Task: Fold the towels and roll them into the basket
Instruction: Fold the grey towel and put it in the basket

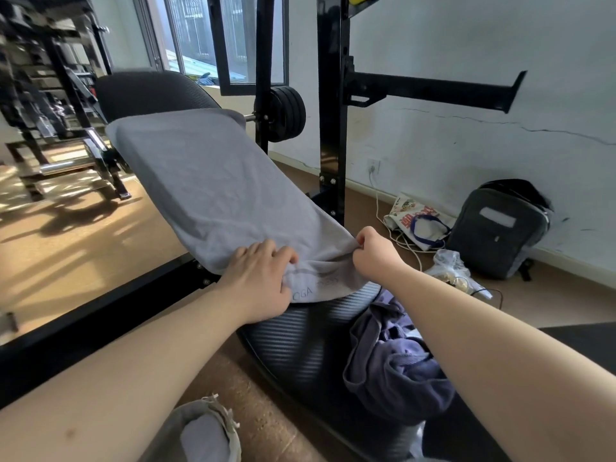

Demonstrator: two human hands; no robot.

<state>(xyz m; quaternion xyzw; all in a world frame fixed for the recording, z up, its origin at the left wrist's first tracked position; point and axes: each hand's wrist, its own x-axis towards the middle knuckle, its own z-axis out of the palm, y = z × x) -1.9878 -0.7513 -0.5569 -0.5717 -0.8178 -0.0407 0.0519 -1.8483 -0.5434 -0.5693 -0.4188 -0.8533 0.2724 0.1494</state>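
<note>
Pinching the near hem, the right hand (373,253) holds the grey towel (213,181), spread along the sloping bench (293,335); the left hand (263,278) presses flat on it. Letters "OGA" show by the thumb. Red print on the floor's tote bag (410,221) is unreadable.

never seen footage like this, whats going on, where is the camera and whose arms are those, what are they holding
There is no machine here. The single picture comes from a wide-angle camera worn on a person's head and looking down, so the two bare arms are the wearer's own. A grey towel is spread over a slanted black weight bench. The right hand pinches the towel's near corner. The left hand lies on its near edge, but it is unclear whether it grips or only presses. A crumpled purple cloth sits lower on the bench. On the floor by the wall are a dark backpack and a printed tote bag.
</note>
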